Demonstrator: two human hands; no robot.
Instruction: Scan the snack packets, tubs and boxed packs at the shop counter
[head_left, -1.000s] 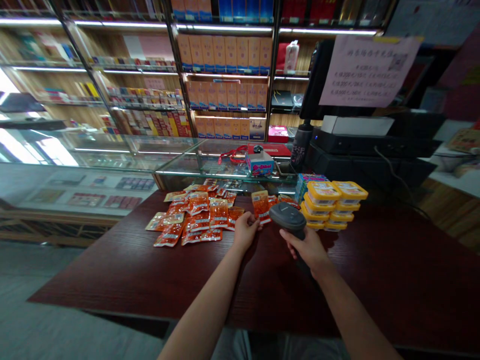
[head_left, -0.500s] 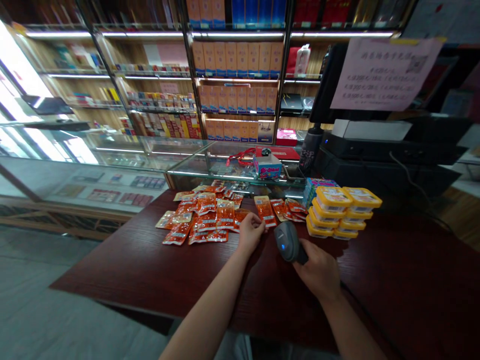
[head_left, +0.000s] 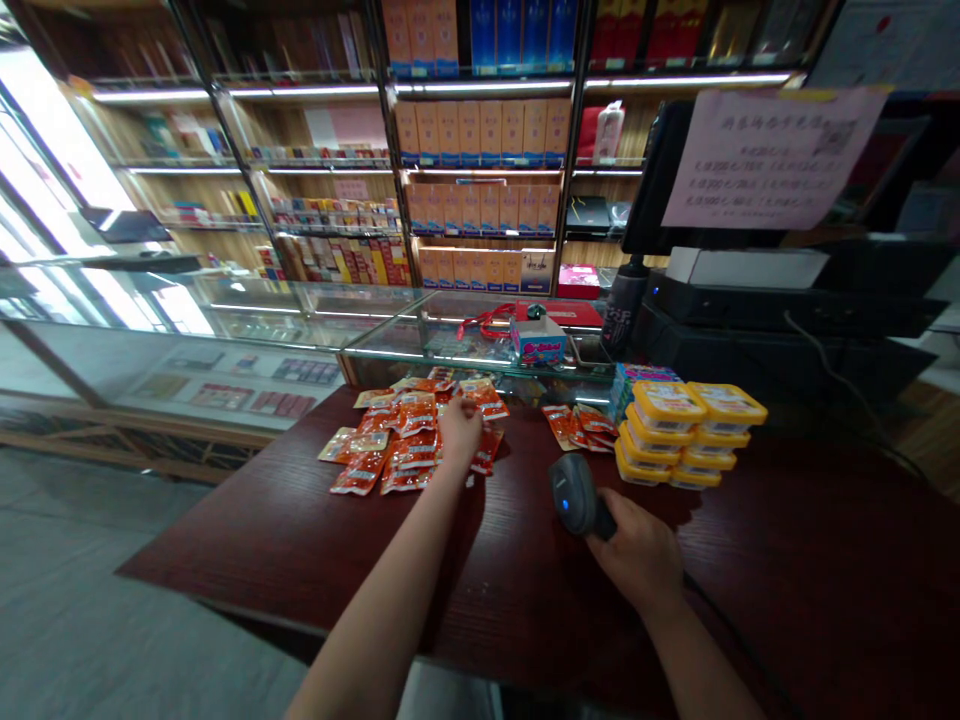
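My right hand [head_left: 641,550] grips a dark grey handheld barcode scanner [head_left: 574,495] with a blue light on it, its head pointing forward and left. My left hand [head_left: 459,432] is over the right part of a pile of orange snack packets [head_left: 360,470]. Its fingers are curled together at the edge of one snack packet [head_left: 486,400], which lies at the pile's upper right. The fingertips are partly hidden. To the right, apart from the pile, lies a smaller group of the same packets [head_left: 581,428].
Yellow-lidded tubs [head_left: 667,402] are stacked on the dark wooden counter [head_left: 510,580], beside a colourful box [head_left: 637,380]. Behind stand a glass case [head_left: 390,330], an open blue-pink box [head_left: 540,345] and a monitor [head_left: 652,190] bearing a paper sign. The scanner's cable trails right.
My left hand has moved left to the pile. The single packet beside it, left of the small group, is now at the pile's right. The scanner has hardly moved.
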